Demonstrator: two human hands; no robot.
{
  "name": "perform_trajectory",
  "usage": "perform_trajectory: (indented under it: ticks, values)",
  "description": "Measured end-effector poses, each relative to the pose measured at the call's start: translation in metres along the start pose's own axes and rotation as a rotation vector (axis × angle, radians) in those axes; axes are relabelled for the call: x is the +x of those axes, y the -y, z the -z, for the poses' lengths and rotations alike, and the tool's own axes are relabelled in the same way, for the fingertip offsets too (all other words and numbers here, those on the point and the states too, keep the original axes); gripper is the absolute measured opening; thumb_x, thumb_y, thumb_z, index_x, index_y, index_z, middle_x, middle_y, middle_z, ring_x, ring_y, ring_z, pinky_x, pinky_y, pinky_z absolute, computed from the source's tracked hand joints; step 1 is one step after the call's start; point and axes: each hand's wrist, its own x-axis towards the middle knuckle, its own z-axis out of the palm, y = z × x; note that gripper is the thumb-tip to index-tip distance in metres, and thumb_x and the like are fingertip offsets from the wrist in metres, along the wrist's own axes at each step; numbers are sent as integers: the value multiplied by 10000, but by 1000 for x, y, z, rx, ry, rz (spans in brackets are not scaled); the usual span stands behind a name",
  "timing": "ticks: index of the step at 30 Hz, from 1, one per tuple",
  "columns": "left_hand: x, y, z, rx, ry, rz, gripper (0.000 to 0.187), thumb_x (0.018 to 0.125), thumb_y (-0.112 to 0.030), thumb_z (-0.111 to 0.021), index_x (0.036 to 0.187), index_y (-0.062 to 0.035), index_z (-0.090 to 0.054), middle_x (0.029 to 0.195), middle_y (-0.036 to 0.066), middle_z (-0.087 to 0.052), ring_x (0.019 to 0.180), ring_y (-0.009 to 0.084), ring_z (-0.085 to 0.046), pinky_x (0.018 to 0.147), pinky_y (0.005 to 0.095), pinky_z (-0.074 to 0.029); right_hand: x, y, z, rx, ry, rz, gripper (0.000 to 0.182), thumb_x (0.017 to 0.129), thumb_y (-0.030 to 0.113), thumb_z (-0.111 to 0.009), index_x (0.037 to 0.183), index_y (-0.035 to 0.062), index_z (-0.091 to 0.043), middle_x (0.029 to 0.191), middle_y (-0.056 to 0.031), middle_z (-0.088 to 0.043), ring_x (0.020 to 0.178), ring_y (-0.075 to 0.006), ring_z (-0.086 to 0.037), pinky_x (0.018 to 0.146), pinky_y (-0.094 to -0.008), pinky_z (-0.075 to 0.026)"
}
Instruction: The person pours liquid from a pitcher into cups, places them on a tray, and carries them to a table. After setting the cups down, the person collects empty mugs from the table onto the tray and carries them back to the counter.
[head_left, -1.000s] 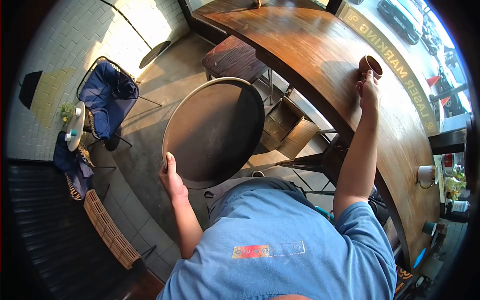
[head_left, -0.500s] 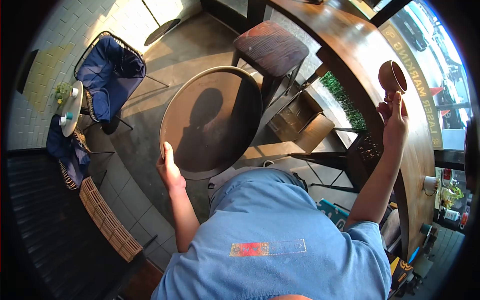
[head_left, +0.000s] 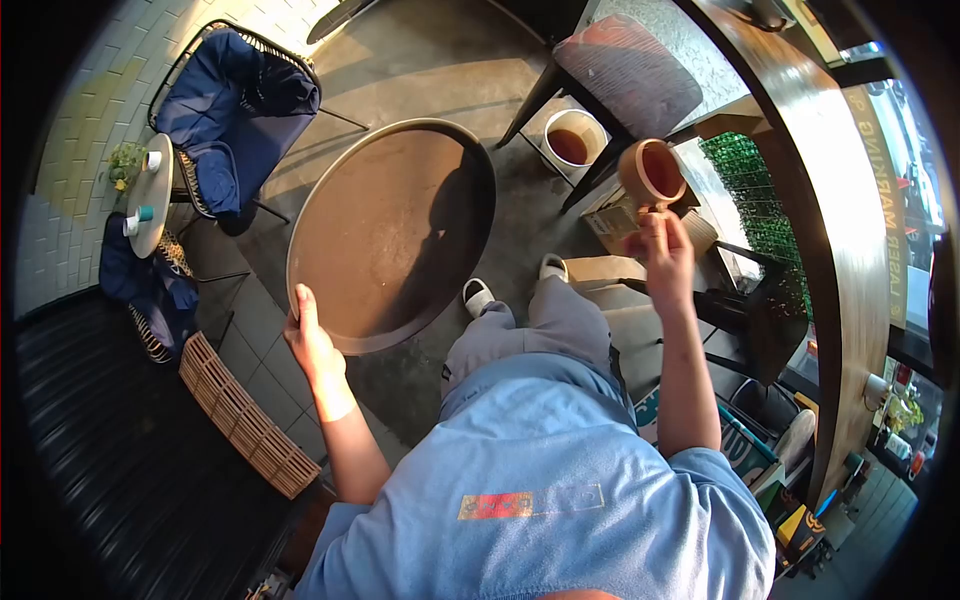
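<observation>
A large round brown tray is gripped at its lower left rim by my left hand, thumb on top. Its surface holds nothing but a few small specks, partly in shadow. My right hand pinches the handle of a brown cup, held up to the right of the tray and apart from it. Reddish-brown liquid seems to show inside the cup. Just beyond the cup, a white bucket with dark reddish liquid stands on the floor by a stool.
A wooden counter curves along the right side by the window. A stool stands ahead, with a cardboard box near it. At the left are a blue-cushioned chair, a small round table and a woven bench.
My right hand has moved the cup left and down, away from the counter. The tray has shifted slightly left with my left hand. The bucket and my feet have come into view.
</observation>
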Motion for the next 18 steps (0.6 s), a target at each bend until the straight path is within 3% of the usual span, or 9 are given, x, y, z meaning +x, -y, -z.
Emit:
perform_trajectory:
  ticks: [3,11,14,18]
  values:
    - [6,-2,-7,-51,-24,-37,534,885,-357,-632,1138,106,-545,1120,163,-592,984,218,-579,855,336,-477,28,-52,-24,-38,63,-121,224,987,230,-466,978,20,-543,755,-40,-595,653,-106,-599,589,-239,-466]
    - [9,21,-23,-18,-115,-6,542,941,-346,-524,1276,74,-452,1256,157,-511,1116,237,-514,949,357,-423,139,-206,-62,107,161,-253,239,993,261,-447,963,35,-518,723,-13,-536,640,-97,-554,563,-242,-421]
    - [11,34,-26,-6,-158,55,599,960,-415,-466,1372,4,-355,1352,109,-443,1202,237,-455,1001,366,-377,185,-256,-70,180,48,-326,268,982,316,-462,936,57,-513,656,-9,-520,586,-94,-510,537,-236,-388]
    - [11,53,-29,11,-93,105,574,977,-413,-419,1376,-6,-350,1346,106,-448,1212,239,-447,1015,364,-354,248,-306,-71,429,-15,-364,235,976,328,-471,908,106,-504,631,35,-422,563,-87,-452,502,-243,-350]
